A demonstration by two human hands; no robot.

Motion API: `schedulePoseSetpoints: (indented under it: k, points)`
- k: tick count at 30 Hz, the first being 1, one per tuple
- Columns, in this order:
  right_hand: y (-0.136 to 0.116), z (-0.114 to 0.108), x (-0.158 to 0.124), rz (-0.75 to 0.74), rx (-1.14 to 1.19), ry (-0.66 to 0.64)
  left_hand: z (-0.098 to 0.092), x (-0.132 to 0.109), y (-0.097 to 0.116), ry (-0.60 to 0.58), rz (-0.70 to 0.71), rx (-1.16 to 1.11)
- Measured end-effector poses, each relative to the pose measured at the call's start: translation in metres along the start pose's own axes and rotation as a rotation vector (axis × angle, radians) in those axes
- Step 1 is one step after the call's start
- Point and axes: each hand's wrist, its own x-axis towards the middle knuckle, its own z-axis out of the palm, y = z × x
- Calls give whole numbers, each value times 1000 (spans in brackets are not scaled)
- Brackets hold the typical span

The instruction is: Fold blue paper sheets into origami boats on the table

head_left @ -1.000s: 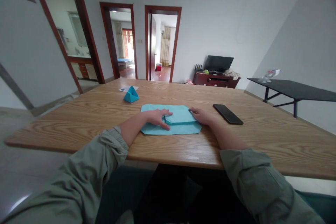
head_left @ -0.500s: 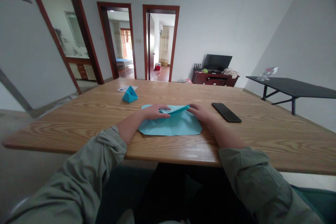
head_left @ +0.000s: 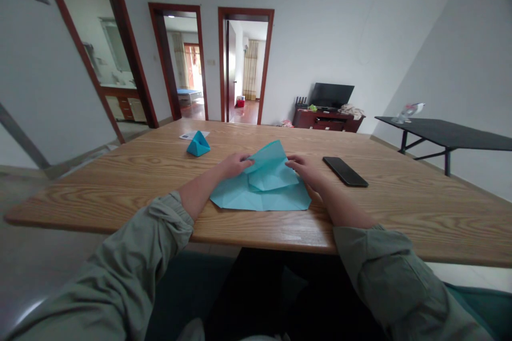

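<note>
A light blue sheet of paper [head_left: 276,162], creased and partly folded, is raised and tilted between my hands. Under it, a larger light blue sheet [head_left: 260,201] with cut-off corners lies flat on the table; I cannot tell whether the two are joined. My left hand [head_left: 236,164] pinches the raised paper at its left edge, thumb in front. On the right edge, my right hand [head_left: 301,168] grips the same paper between thumb and fingers. A folded blue paper pyramid shape [head_left: 198,145] stands beyond my left hand.
A black phone [head_left: 345,171] lies on the wooden table [head_left: 132,186] to the right of my right hand. Behind the blue shape is a printed paper slip [head_left: 188,136]. The table's near edge runs just before my lap. A black table [head_left: 452,133] stands at far right.
The folded paper, held low and nearly edge-on before, is now tipped up so its broad face shows. My left hand has shifted slightly up and left; my right hand stays near the right edge.
</note>
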Motion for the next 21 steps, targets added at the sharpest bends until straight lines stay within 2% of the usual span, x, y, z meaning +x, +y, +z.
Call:
schedulePoseSetpoints:
  k: [8,13,16,18,21]
  points:
    - [11,3,2,60,112,-40,-1,-1,6,159,-14,-22]
    - [13,2,3,69,167,-61,1,2,1,268,-6,-67]
    - [10,2,1,88,238,-95,4,4,-2,302,-23,-251]
    - [9,3,0,100,276,-109,6,4,0,299,-88,-413]
    - [8,3,0,94,299,-103,9,0,5,208,-212,-568]
